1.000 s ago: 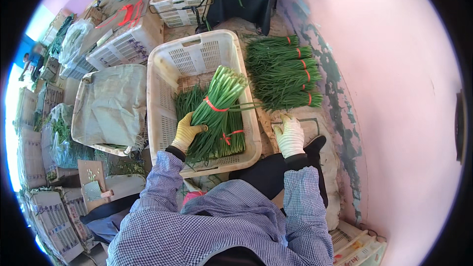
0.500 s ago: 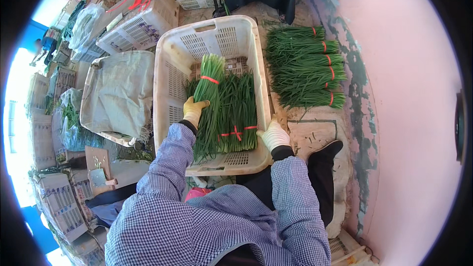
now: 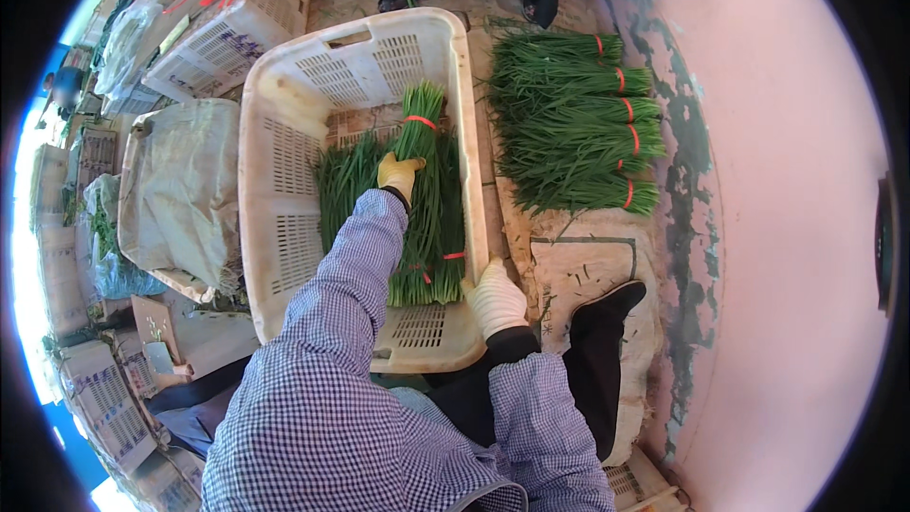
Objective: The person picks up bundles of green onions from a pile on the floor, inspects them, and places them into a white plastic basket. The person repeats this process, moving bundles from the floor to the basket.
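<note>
Inside the white crate (image 3: pixel 376 64), left grip (image 3: pixel 399 175) around banded greens (image 3: pixel 417 139) (right grip (image 3: pixel 498 301) around its rim (image 3: pixel 479 228)).

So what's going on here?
A person is handling green leafy stalks in bunches. The gloved left hand holds a red-banded bunch over more bunches inside a white plastic crate. The gloved right hand is at the crate's near right rim. A row of banded bunches lies outside, to the right.

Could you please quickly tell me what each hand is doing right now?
Left hand: closed, holding a green bundle.
Right hand: on the crate rim; whether closed around it cannot be told.
</note>
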`<state>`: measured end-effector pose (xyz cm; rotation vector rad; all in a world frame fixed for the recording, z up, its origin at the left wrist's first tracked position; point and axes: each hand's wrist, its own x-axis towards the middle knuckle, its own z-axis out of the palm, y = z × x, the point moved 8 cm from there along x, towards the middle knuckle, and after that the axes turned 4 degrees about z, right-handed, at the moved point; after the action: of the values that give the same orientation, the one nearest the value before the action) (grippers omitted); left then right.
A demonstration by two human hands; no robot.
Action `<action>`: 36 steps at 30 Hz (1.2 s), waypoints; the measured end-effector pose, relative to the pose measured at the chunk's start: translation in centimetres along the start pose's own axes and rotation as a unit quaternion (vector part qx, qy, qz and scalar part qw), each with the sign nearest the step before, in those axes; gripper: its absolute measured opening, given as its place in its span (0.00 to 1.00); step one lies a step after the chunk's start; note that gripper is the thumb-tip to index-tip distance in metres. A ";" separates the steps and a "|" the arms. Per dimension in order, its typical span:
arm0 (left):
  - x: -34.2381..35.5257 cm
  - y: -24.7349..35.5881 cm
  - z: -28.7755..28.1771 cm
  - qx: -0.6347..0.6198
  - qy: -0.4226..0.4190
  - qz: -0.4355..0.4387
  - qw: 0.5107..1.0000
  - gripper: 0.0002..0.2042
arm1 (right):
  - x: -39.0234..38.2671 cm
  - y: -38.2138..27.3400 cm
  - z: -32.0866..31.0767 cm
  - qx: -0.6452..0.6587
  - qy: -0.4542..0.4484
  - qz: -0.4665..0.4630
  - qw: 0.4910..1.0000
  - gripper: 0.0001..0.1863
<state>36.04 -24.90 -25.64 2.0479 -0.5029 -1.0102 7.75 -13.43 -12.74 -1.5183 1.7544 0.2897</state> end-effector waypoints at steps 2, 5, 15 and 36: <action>1.2 -0.9 1.1 0.040 0.032 -0.005 0.999 0.29 | 0.0 -0.1 0.2 0.002 -0.006 -0.006 1.000 0.34; 3.2 -1.7 2.7 0.083 0.047 0.005 0.995 0.25 | -0.1 -0.3 0.3 0.010 -0.007 -0.018 1.000 0.30; 7.2 -4.4 7.3 0.243 -0.007 0.029 0.970 0.29 | 0.1 -0.3 0.0 0.053 -0.006 -0.031 0.998 0.30; -18.8 20.0 30.6 0.497 -0.237 0.519 0.655 0.43 | -2.6 8.1 -6.7 0.285 0.065 -0.117 0.949 0.28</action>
<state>0.14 -39.86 -12.28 1.6332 -2.6071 -0.4679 -2.40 -13.57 -9.02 -1.3086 1.5497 -0.4168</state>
